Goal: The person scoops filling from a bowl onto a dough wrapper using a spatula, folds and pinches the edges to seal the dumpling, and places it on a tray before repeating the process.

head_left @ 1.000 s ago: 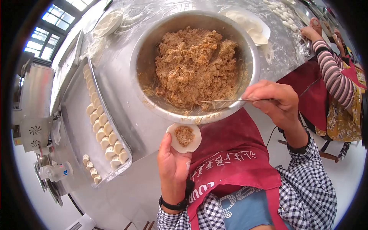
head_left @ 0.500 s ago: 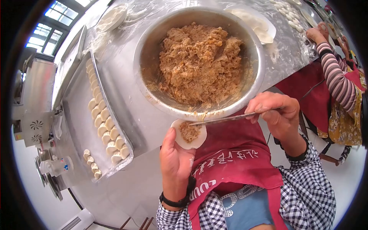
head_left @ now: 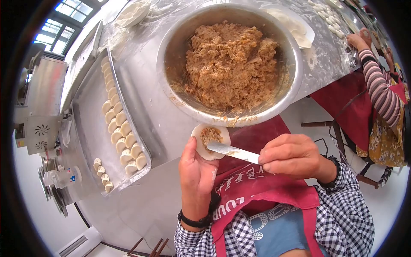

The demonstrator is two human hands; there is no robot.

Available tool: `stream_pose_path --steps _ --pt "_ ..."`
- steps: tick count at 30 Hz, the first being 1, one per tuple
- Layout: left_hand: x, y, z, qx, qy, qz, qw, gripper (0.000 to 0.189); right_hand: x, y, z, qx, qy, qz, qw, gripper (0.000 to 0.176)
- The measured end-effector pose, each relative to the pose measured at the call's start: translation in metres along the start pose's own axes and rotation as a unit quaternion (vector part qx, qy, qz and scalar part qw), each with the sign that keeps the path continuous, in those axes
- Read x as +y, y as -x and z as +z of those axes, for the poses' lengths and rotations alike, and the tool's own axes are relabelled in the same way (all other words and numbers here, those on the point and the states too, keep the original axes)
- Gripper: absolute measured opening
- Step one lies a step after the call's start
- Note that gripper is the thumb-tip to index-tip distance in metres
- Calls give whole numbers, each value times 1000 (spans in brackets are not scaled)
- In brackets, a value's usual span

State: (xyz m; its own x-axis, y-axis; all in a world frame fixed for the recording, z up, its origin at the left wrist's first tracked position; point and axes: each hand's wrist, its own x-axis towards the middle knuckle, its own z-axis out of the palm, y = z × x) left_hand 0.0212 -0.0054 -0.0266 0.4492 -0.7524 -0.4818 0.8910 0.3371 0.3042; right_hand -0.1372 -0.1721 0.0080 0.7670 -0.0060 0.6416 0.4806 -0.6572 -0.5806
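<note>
My left hand (head_left: 197, 173) holds a round dough wrapper (head_left: 205, 152) at its edge, just below the near rim of the big bowl. A small heap of meat filling (head_left: 210, 135) lies on the wrapper. My right hand (head_left: 295, 157) is closed around the end of a flat metal spatula (head_left: 235, 151). The spatula's blade tip touches the filling on the wrapper from the right. Above both hands stands a large steel bowl (head_left: 295, 81), holding a mound of brown-orange filling (head_left: 231, 64).
On the left, a metal tray (head_left: 92, 128) carries rows of folded dumplings (head_left: 120, 130). Wrappers (head_left: 291, 23) are stacked beyond the bowl's right side. Another person's striped sleeve (head_left: 379, 90) reaches over the table near small dough pieces (head_left: 327, 19). A stool (head_left: 338, 137) stands at right.
My right hand has moved lower, and the spatula has turned to show its flat face on the filling. The view has shifted slightly.
</note>
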Motion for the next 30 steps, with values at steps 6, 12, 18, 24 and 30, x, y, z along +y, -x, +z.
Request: stream_pose_path --steps 6,12,18,24,30 --pt "-3 4 10 40 -24 1 999 39 1 2 -3 119 -230 257 931 8" --pt "-6 7 9 34 -51 -1 998 35 4 8 -8 190 -282 324 883 11" --pt "-6 8 10 38 -54 6 998 35 18 9 -44 296 -160 215 917 9" --pt "-5 14 16 32 -66 13 997 34 39 -14 -51 8 264 53 963 17" --pt "-1 25 22 -18 -96 4 995 35 13 -23 -37 10 256 56 965 28"
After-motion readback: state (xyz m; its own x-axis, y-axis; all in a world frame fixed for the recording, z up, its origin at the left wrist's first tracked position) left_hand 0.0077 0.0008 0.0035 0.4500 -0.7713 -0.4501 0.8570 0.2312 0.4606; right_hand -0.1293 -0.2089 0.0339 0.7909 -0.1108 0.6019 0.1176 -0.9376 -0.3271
